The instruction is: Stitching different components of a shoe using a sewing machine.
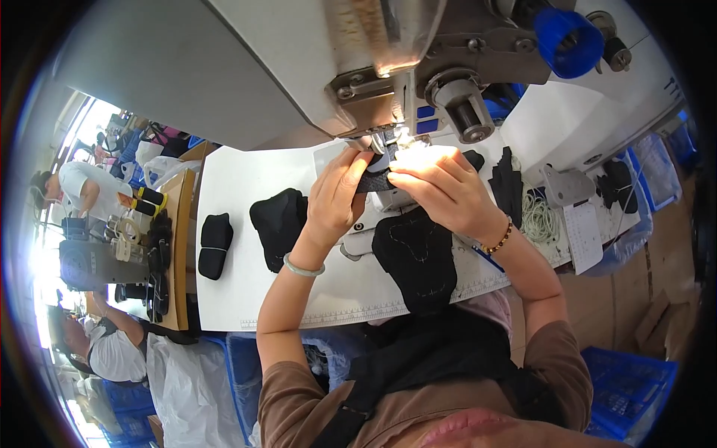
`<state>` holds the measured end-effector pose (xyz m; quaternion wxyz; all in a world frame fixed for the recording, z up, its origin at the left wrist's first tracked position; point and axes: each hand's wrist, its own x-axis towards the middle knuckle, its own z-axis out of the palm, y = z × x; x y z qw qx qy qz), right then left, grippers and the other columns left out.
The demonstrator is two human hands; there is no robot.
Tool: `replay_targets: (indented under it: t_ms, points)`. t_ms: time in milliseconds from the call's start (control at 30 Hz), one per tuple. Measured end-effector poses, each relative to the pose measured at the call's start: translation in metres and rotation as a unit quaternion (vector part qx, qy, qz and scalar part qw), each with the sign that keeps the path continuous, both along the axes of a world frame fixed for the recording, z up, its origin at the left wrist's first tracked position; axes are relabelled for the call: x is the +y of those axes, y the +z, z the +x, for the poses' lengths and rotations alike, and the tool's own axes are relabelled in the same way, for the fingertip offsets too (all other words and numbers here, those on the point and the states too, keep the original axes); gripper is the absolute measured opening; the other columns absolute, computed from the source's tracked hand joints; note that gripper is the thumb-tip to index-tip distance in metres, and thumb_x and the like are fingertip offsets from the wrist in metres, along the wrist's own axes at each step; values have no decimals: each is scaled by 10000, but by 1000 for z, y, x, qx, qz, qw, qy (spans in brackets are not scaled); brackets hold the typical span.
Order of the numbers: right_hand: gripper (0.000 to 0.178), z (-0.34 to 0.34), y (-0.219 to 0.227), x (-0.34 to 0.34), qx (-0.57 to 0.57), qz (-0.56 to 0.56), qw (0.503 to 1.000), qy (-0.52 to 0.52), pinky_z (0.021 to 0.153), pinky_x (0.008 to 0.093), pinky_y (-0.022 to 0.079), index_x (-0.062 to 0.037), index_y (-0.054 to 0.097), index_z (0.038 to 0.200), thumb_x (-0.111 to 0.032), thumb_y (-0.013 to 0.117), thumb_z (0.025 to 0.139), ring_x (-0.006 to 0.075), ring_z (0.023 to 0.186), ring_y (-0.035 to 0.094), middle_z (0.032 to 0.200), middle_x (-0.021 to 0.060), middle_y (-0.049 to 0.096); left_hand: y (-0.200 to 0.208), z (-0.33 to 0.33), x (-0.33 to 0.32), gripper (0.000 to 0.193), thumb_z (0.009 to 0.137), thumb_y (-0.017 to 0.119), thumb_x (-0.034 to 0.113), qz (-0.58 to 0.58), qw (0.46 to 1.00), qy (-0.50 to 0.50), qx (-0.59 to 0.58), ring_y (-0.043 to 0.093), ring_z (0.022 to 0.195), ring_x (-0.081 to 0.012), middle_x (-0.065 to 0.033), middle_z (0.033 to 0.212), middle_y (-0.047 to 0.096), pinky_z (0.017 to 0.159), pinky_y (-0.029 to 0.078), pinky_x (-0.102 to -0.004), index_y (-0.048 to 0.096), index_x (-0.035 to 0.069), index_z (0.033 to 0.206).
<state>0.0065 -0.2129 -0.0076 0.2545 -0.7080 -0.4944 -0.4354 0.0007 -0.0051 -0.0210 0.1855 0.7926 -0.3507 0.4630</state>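
Both my hands are raised close under the head of a sewing machine (299,82), beside its lit needle area. Between them is a small dark textured fabric piece (376,181). My left hand (332,193) pinches its left side, with thumb and fingers closed. My right hand (450,193) grips the right side with the fingers bent together; glare washes out part of it. Below the hands lies a black cut fabric piece (414,257) with pale marks, reaching over the table's near edge. A pile of black fabric pieces (276,224) rests left of my left forearm.
Farther left on the white table (246,168) is a tied black bundle (215,248). Right of my hands are black strips (507,187), pale cord (539,219) and a metal plate (565,185). Blue crates (627,392) stand lower right. Two people work at the left.
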Motion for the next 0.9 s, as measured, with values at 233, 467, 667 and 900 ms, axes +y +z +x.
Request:
replay_targets:
  t_ms: [233, 467, 667, 900]
  points:
    - [306, 3, -4, 4, 5, 4, 999, -33, 791, 304, 436, -62, 629, 1043, -80, 667, 740, 167, 894, 566, 1024, 22, 594, 0, 4, 3, 436, 645, 670, -67, -21, 1000, 17, 13, 635, 891, -327, -183, 1041, 620, 772, 527, -349, 602, -36, 1075]
    - [337, 4, -7, 8, 40, 49, 996, -67, 847, 338, 416, -109, 625, 1062, -113, 697, 734, 170, 924, 534, 1022, -1, 564, 12, -7, -1, 420, 645, 670, -3, 33, 996, 75, 39, 633, 900, -334, -177, 1010, 622, 792, 520, -374, 621, -24, 1061]
    - [283, 2, -3, 13, 50, 66, 994, -72, 885, 348, 397, -105, 627, 1024, -111, 698, 750, 172, 957, 534, 1006, -9, 587, 6, 38, 51, 176, 849, 576, 134, -226, 905, -8, 361, 558, 733, -158, -46, 885, 620, 709, 459, -283, 612, -9, 945]
    - [247, 2, 0, 11, 65, 68, 993, -69, 877, 349, 393, -89, 633, 1015, -121, 689, 777, 189, 957, 535, 1013, -5, 604, -7, 100, 55, 307, 820, 662, 227, -364, 559, -338, 664, 647, 861, -173, -103, 997, 668, 791, 525, -302, 636, 0, 1024]
